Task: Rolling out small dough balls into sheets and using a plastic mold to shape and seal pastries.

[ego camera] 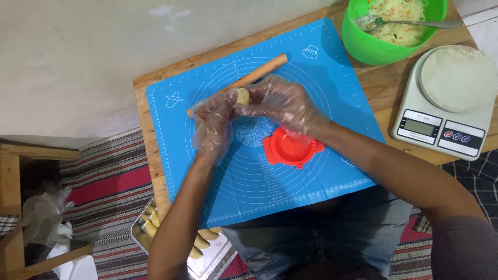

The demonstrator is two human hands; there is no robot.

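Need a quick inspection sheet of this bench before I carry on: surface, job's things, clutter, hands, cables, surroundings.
Surface: blue baking mat laid on a wooden table.
Job's things: small dough piece held between both hands; wooden rolling pin behind them; red round dumpling press on the mat.
Clutter: green bowl of shredded filling with a spoon; kitchen scale with a flat dough disc on it.
Hands: left hand and right hand in clear plastic gloves, both pinching the dough.
Cables: nothing seen.
Surroundings: metal tray of shaped pieces below the table edge; striped rug; pale floor beyond.
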